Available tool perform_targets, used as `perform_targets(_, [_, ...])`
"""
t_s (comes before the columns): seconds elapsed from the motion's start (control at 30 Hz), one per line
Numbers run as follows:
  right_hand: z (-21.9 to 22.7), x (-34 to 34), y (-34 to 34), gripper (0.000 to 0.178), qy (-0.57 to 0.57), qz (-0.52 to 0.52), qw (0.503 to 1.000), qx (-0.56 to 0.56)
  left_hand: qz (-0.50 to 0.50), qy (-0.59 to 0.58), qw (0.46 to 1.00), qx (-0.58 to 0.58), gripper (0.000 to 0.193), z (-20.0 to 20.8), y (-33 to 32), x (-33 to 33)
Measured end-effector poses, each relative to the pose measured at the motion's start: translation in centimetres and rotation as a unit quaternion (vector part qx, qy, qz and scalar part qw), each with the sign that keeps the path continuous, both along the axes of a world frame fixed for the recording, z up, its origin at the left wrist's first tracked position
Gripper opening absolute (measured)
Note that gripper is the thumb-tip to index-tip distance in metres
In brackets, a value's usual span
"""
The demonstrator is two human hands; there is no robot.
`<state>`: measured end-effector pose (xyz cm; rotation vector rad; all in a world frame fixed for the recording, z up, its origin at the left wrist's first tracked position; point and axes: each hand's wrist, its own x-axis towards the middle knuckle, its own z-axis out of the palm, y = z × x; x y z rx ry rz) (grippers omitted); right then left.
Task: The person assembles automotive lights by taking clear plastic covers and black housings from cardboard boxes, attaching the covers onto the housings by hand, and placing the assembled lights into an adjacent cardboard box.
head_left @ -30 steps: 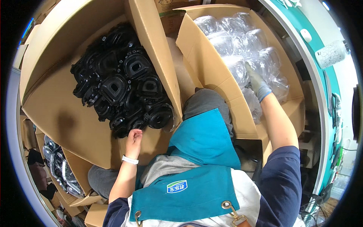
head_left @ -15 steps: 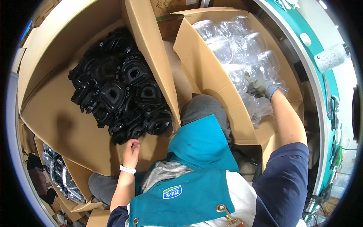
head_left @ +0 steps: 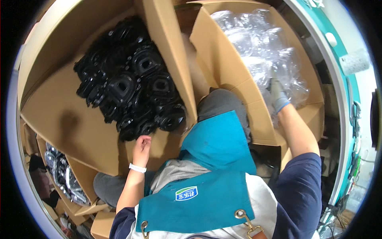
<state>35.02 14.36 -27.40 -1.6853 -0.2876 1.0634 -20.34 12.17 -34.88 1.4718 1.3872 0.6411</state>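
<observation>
Right hand [head_left: 278,95]: two o'clock, curled fingers now straightened over clear shells [head_left: 248,38]; grip I can't tell.
Left hand [head_left: 141,146]: eight o'clock, half-curled, empty.

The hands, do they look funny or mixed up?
Yes, a bit. The right hand, over the clear plastic pieces, wears a grey glove. The left hand, near the black parts, has none, just a white band at its wrist. Gloves usually come in pairs, so it looks mismatched.
</observation>
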Motion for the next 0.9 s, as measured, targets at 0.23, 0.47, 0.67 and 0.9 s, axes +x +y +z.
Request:
perform_targets(0.23, [0.5, 3.4, 0.0, 0.072, 0.066, 0.084, 0.992, 0.063, 0.110, -0.111, 0.987, -0.031, 0.007, -1.4, 0.8, -0.5])
perform_targets(0.47, [2.4, 1.5, -0.3, 0.064, 0.163, 0.025, 0.972, 0.164, 0.083, -0.079, 0.992, -0.046, 0.013, 0.5, 0.6, 0.9])
perform_targets(0.67, [13.1, 0.4, -2.7, 0.055, 0.225, 0.019, 0.905, 0.360, 0.076, -0.268, 0.951, -0.132, 0.020, 4.3, -0.2, 1.1])
perform_targets(0.9, [12.0, -17.8, -9.2, 0.063, 0.186, 0.141, 0.949, 0.212, -0.116, -0.518, 0.828, -0.182, 0.123, 15.1, -2.2, 9.6])
